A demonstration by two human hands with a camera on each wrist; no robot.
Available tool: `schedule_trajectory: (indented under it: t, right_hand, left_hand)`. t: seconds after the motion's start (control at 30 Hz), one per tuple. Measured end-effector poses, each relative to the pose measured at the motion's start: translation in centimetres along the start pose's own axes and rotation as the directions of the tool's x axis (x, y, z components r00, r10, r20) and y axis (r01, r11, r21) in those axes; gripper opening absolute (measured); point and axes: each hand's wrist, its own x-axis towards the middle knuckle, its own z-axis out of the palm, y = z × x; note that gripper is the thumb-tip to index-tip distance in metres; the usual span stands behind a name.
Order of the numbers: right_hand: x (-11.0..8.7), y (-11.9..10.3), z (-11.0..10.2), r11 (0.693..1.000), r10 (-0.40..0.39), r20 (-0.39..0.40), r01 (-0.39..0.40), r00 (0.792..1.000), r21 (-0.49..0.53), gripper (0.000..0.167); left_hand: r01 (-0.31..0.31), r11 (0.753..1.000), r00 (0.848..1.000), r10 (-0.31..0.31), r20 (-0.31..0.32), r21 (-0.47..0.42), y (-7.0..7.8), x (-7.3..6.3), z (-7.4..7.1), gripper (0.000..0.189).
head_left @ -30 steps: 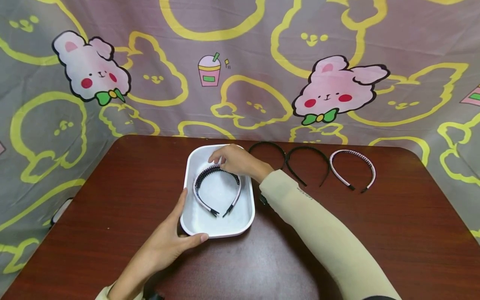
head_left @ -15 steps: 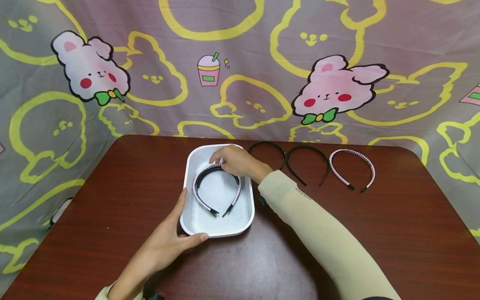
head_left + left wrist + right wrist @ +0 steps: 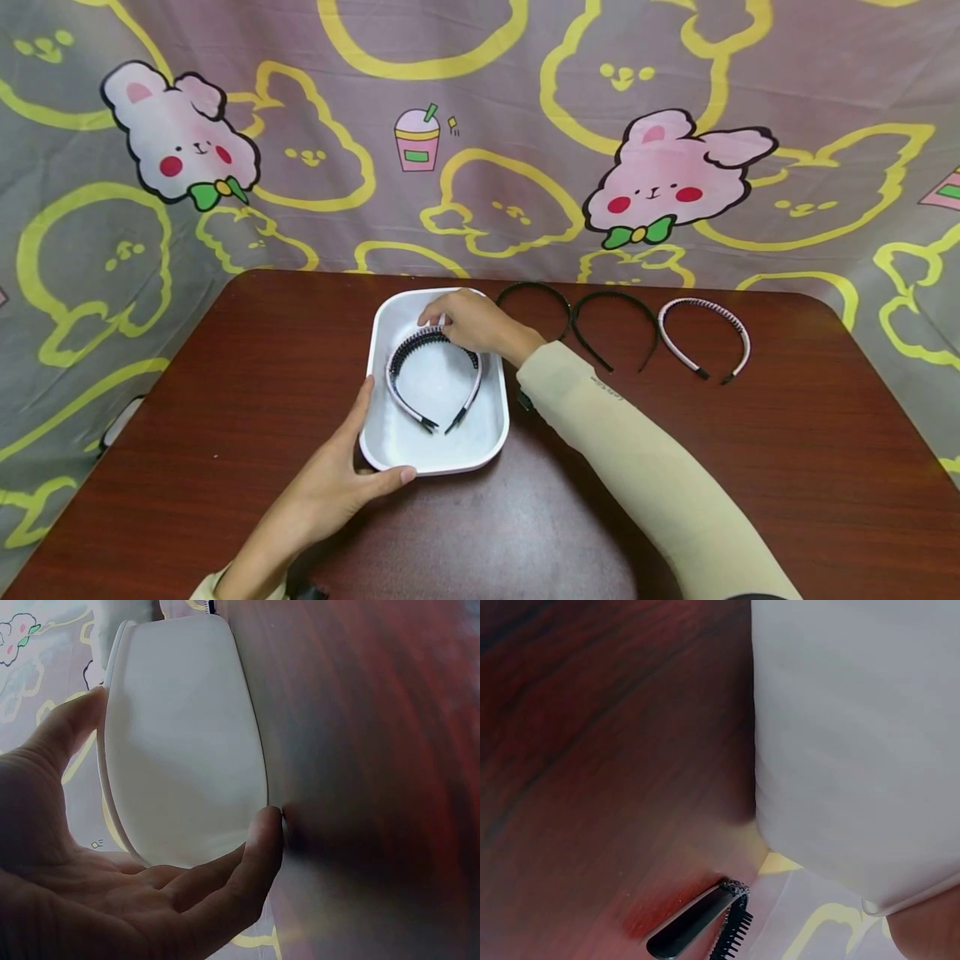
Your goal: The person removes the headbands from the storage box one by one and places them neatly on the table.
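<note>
In the head view a white plastic tray (image 3: 438, 454) stands on the table. My left hand (image 3: 337, 479) grips its near left corner, thumb along the front rim and fingers against the left side; the left wrist view shows them spread over the outer wall (image 3: 184, 735). Inside the tray lies a pale pink and black toothed headband (image 3: 395, 392), its tips toward me; it looks doubled, as if more than one is stacked. Reaching over the far right rim, my right hand (image 3: 476, 323) pinches the headband's top arc. Its fingertips are partly hidden.
To the tray's right, two thin black headbands (image 3: 617, 295) and a pink-white headband (image 3: 701, 304) lie in a row on the brown table (image 3: 637, 433). A patterned cloth (image 3: 487, 125) hangs behind the table. One black headband end (image 3: 694, 922) shows in the right wrist view.
</note>
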Motion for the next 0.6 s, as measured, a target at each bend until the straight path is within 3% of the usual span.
schedule_trajectory:
  t: [0.6]
  right_hand:
    - [0.01, 0.21, 0.10, 0.995, -0.025, -0.062, 0.030, 0.998, 0.090, 0.037]
  left_hand:
    - [0.016, 1.000, 1.000, -0.016, 0.013, -0.001, -0.10, 0.07, 0.03, 0.127]
